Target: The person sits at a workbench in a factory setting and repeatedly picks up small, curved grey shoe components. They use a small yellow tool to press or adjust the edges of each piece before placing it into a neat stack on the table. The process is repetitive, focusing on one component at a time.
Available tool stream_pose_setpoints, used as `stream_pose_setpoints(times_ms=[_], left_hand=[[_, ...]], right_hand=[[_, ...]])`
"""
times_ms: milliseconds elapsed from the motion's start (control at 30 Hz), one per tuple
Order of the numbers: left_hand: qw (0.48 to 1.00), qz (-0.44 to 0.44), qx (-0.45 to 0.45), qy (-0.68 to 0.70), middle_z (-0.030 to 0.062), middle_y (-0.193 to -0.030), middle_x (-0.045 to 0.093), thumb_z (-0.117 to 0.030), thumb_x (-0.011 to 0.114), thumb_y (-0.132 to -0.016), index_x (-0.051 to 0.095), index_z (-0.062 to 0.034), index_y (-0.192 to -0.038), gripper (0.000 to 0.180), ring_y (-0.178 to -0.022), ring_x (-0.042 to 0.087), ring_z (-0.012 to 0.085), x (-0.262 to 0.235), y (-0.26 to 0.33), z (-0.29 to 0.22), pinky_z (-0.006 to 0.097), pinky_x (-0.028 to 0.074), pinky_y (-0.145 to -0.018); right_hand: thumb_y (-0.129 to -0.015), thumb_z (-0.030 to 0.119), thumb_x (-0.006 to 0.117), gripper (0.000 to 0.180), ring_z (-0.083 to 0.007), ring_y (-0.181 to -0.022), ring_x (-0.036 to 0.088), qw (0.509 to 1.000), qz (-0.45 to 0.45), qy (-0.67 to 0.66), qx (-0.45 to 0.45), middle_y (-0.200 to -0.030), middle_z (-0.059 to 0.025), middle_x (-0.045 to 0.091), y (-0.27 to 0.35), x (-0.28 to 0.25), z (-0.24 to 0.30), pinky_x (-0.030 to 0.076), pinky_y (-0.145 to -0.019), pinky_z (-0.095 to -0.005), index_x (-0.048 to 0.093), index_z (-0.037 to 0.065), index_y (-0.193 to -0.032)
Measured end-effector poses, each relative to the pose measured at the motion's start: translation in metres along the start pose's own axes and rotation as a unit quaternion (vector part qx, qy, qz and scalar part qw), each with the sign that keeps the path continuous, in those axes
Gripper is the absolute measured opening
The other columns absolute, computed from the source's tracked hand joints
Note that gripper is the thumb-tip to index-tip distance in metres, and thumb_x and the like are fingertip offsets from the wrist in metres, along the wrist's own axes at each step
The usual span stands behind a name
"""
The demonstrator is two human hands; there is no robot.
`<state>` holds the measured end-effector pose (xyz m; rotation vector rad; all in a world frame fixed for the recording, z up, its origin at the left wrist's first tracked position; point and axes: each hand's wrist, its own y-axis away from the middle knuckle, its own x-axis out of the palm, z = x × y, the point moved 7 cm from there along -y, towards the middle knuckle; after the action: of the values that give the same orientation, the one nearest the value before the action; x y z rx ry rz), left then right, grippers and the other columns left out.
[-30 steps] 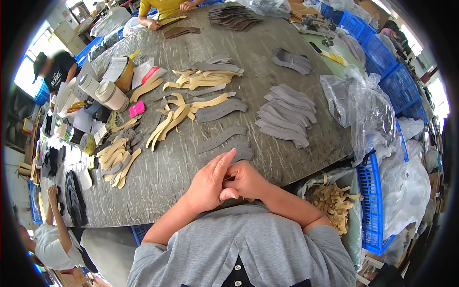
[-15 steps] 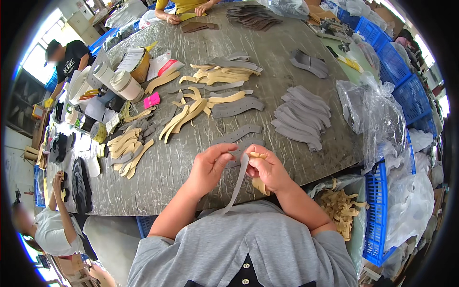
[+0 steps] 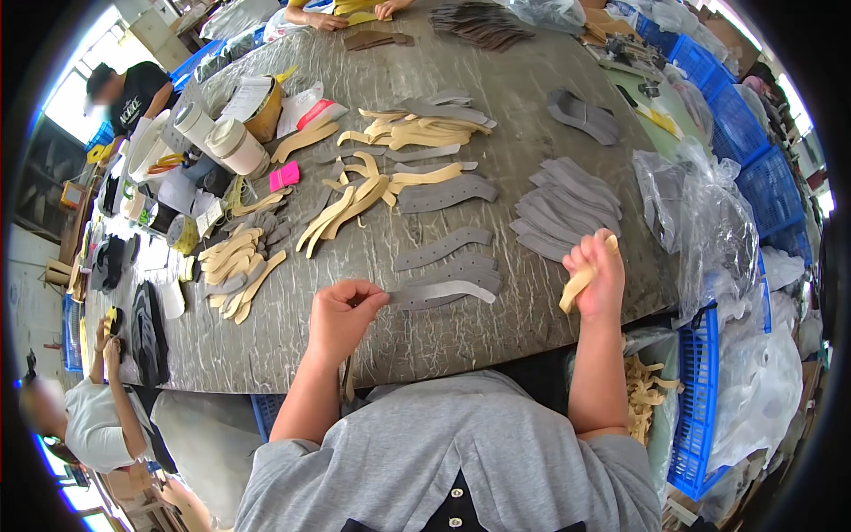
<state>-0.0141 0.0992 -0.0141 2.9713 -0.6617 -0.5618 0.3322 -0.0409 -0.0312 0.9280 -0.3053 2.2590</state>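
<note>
A big grey table (image 3: 496, 97) fills a busy work room, with other people sitting at its left edge and far end. On the left stand tape rolls (image 3: 222, 133) and a heap of tan strips (image 3: 235, 266). More tan strips (image 3: 372, 182) lie in the middle, then a grey pile (image 3: 567, 208), clear bags (image 3: 709, 222) and blue crates (image 3: 740, 133) on the right. The left hand (image 3: 341, 319) pinches the end of a curved grey strip (image 3: 443, 293) — the strip lies flat on the table near the front edge, just below two more grey ones. The right hand (image 3: 598, 275) is well apart from it, closed around a tan strip (image 3: 578, 284) lifted off the table.
</note>
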Motion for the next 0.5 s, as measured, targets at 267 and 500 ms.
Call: stream_pose_setpoints(times_ms=[267,500], left_hand=[[0.998,0.032,-0.030,-0.042,0.0027,-0.070,0.067,-0.008,0.076,-0.080,0.071,0.0005,-0.087,0.011,-0.063,0.057,0.0067,0.031,-0.003,0.017,0.024,0.046,-0.058],[0.993,0.046,-0.027,-0.102,0.0015,-0.067,0.065,-0.008,0.076,-0.080,0.070,0.0007,-0.084,0.010,-0.060,0.054,0.0061,0.039,-0.010,0.028,0.024,0.044,-0.054]], right_hand=[[-0.087,0.006,0.070,0.017,-0.0041,-0.071,0.048,0.919,0.140,0.356,0.095,-0.078,0.0048,0.053,0.039,0.030,-0.062,0.041,-0.063,-0.0212,0.058,0.005,-0.098],[-0.082,0.003,0.072,0.015,-0.0103,-0.067,0.055,0.863,0.117,0.492,0.003,-0.074,-0.0050,0.062,0.030,0.021,-0.083,0.046,-0.062,-0.0270,0.058,0.000,-0.087]])
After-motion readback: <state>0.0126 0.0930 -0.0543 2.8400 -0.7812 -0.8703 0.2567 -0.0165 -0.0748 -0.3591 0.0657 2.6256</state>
